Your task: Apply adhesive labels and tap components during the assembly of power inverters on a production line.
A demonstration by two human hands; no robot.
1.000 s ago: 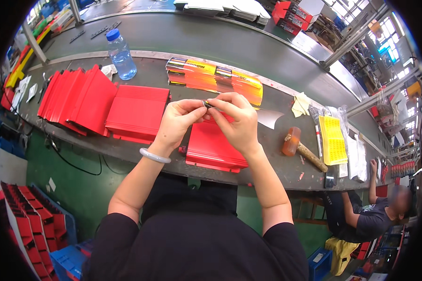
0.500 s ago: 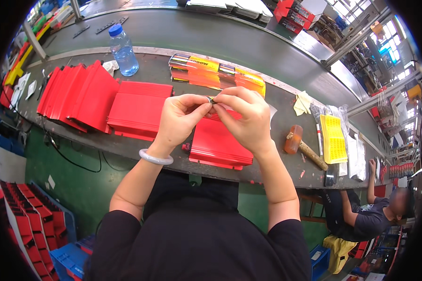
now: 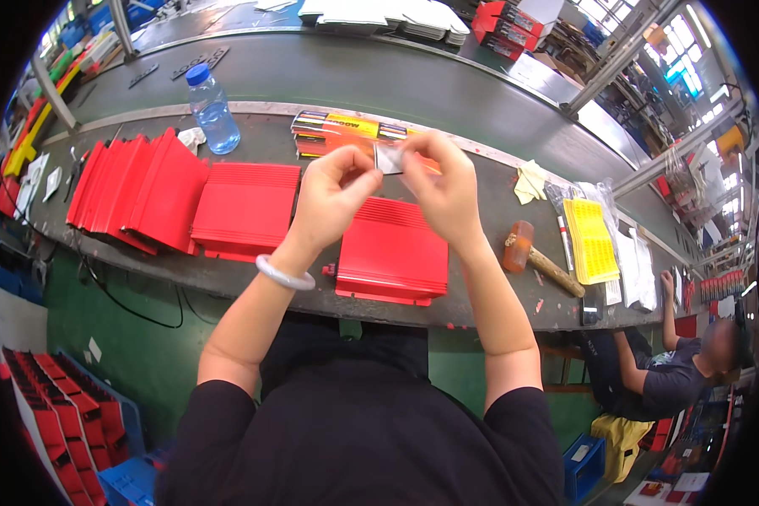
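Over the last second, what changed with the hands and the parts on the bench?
Both hands, left hand and right hand, rose and moved slightly apart, now pinching a small pale flat piece instead of a tiny dark part. The ribbed red metal panel, wooden-handled mallet and clear plastic water bottle stayed put.

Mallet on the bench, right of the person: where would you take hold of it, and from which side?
By the wooden handle, near its free end, coming from above. The mallet lies flat on the workbench, its brown head up-left and the handle running down-right. The yellow packet lies close beside it.
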